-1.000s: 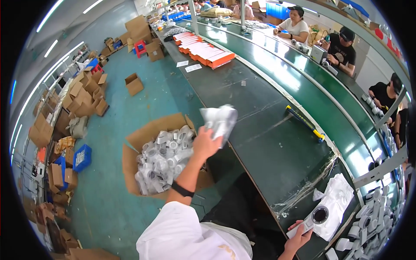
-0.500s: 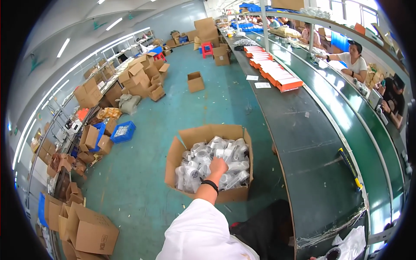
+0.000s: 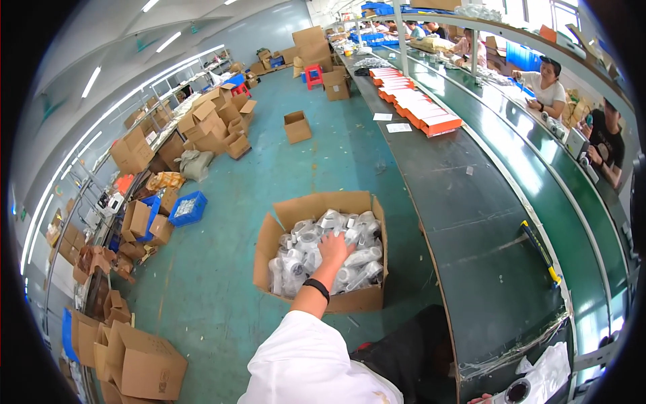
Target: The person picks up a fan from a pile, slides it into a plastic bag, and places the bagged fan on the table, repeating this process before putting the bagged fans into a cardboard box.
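Note:
My left hand [image 3: 334,248] reaches into an open cardboard box [image 3: 265,259] on the floor, palm down with its fingers spread. It rests over several white items in clear plastic bags [image 3: 363,256], some showing round dark openings. A dark band circles my left wrist. At the lower right edge, only the fingertips of my right hand [image 3: 480,399] show, against a bagged white item [image 3: 538,380] with a round dark opening. The fingers appear closed on its side; the rest of that hand is out of view.
To the right runs a dark workbench [image 3: 464,222] with a yellow-black tool [image 3: 540,254] and a row of orange-white boxes [image 3: 420,111]. Beyond it, people sit along a green conveyor [image 3: 498,114]. Cardboard boxes [image 3: 145,360] and a blue crate [image 3: 188,209] stand at left.
My left hand has gone from closed to spread fingers over the bagged items, shifting slightly left and up. The bagged item by my right hand shows a little more.

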Motion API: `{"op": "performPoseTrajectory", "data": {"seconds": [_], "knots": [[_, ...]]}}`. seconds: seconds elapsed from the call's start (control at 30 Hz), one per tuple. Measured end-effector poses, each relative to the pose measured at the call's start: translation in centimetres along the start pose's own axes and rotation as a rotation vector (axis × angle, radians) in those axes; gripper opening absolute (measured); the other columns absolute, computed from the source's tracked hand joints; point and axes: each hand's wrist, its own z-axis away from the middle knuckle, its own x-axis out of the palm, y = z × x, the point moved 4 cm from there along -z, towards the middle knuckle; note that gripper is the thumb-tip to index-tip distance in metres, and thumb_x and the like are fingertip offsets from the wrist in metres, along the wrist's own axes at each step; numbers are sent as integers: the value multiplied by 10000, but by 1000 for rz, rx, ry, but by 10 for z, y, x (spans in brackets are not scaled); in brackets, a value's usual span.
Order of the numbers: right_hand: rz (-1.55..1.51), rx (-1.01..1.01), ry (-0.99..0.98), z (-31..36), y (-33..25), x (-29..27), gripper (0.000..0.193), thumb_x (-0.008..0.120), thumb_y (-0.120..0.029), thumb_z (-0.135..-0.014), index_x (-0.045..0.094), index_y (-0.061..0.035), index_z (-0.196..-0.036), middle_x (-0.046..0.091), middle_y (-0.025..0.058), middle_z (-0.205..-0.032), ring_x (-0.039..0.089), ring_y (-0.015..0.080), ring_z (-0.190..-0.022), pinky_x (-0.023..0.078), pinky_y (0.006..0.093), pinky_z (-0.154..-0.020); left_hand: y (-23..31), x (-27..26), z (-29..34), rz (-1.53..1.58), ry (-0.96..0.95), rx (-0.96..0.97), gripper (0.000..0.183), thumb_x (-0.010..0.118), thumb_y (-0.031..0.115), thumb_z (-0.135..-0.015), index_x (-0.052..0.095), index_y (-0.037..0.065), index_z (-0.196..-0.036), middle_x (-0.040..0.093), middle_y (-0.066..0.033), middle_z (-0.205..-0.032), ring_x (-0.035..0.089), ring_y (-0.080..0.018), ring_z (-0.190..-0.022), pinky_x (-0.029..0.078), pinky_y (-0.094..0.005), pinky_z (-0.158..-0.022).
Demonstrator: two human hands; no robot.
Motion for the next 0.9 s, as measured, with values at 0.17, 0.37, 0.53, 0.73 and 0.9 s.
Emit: {"op": "performPoseTrajectory", "data": {"seconds": [0.17,0.37,0.53,0.73,0.9], "knots": [[21,-27,-35,4,-5,5,310,636,-217,-918,579,55,-1056,627,130,-801,567,187,-677,463,319,-617,46,-45,15,563,497,496,510,712,439,-789,636,93,-1155,591,-133,-1142,580,-308,-976,491,-400,-829],[-92,50,111,2,6,5,249,644,-137,-883,533,8,-1053,634,103,-789,587,145,-598,478,274,-523,190,-94,88,1082,29,776,392,764,206,-768,649,70,-1117,642,-66,-1063,622,-165,-837,513,-292,-709],[-35,-141,44,14,5,-4,245,651,-18,-823,572,16,-1052,672,95,-865,639,135,-699,525,277,-619,252,-101,158,1212,-388,1090,506,598,8,-808,508,23,-1306,585,-90,-1206,583,-144,-950,480,-267,-810],[25,-307,282,50,-1,-69,222,650,-39,-834,599,31,-1038,670,86,-868,624,117,-719,514,262,-615,314,-87,244,1148,-669,1249,560,664,8,-747,527,13,-1290,600,-90,-1172,590,-157,-944,494,-295,-811],[-80,-223,495,64,-11,-110,184,593,-29,-846,570,6,-1024,654,95,-895,609,125,-695,493,269,-623,332,-78,304,1055,-819,1421,553,646,-51,-763,523,20,-1298,601,-93,-1182,594,-137,-941,494,-265,-792]]}}
